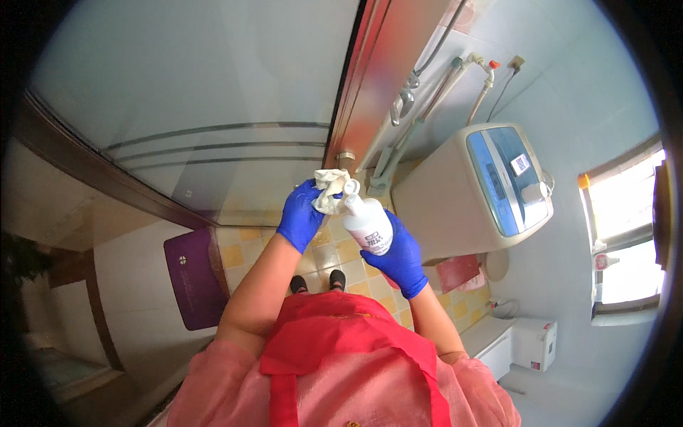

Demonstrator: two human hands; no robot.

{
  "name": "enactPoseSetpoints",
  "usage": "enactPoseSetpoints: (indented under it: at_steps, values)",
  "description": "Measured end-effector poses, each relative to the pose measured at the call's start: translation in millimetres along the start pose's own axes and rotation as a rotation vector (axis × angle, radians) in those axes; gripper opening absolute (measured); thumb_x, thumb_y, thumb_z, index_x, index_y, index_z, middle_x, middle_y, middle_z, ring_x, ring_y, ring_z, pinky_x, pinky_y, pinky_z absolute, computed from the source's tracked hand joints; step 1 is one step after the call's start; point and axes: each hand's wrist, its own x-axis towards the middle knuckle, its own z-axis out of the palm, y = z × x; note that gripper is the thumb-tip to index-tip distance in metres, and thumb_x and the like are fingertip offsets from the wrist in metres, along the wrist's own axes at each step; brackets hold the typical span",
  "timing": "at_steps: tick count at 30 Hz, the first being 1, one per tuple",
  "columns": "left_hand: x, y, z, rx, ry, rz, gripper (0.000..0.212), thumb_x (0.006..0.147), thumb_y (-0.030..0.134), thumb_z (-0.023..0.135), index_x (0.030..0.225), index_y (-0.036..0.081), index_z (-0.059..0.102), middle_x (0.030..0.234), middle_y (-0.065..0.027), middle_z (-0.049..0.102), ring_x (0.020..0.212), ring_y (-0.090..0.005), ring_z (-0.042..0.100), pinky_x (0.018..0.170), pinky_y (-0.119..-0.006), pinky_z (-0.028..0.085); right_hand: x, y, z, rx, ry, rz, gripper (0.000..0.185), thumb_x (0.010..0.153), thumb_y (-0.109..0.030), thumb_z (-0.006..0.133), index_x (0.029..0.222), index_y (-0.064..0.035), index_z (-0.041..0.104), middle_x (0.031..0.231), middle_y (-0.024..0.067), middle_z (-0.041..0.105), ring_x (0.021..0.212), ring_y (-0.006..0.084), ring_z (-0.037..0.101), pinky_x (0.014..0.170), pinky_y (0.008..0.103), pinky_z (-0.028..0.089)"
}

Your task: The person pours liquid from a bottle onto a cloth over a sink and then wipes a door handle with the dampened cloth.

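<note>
My left hand, in a blue rubber glove, grips a crumpled white cloth. In a matching glove, my right hand is closed around a white plastic bottle that bears writing. The bottle leans with its neck towards the cloth, and its flip cap stands open beside the cloth. Whether the nozzle touches the cloth I cannot tell, nor does any liquid show. Both hands are in front of my body, above the tiled floor.
Ahead is a frosted glass door with a reddish-brown frame. To the right stand a top-loading washing machine, wall pipes and a window. A purple mat lies at left, beyond the yellow and white floor tiles.
</note>
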Motion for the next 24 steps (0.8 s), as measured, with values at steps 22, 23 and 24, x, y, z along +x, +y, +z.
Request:
enactPoseSetpoints:
  at_steps: [22,23,24]
  values:
    - [-104.5,-130.6,16.2,0.439,1.209,1.093,0.025,0.086,0.01,0.055,0.11,0.001,0.055,0.105,-0.0068,0.058,0.098,-0.0156,0.054,0.088,-0.029,0.043,132.9,32.0,58.6,0.253,-1.145,-1.031,0.082,0.058,-0.02,0.081,0.129,-0.003,0.044,0.12,0.016,0.057,0.106,0.0272,0.058,0.089,0.0352,0.047]
    - [-99.2,-139.5,15.7,0.423,1.246,1.132,0.025,0.086,0.01,0.055,0.11,0.001,0.055,0.105,-0.0068,0.058,0.098,-0.0156,0.054,0.088,-0.029,0.043,136.7,28.4,59.8,0.248,-1.175,-1.077,0.082,0.058,-0.02,0.081,0.129,-0.003,0.044,0.12,0.016,0.057,0.106,0.0272,0.058,0.089,0.0352,0.047]
    - [-96.3,-144.7,23.0,0.262,1.285,1.183,0.024,0.087,0.009,0.054,0.11,0.001,0.054,0.104,-0.0065,0.059,0.097,-0.0159,0.055,0.087,-0.029,0.043,138.7,20.6,54.6,0.231,-1.234,-1.112,0.081,0.058,-0.02,0.081,0.129,-0.003,0.044,0.12,0.0161,0.057,0.107,0.0271,0.058,0.089,0.0352,0.046]
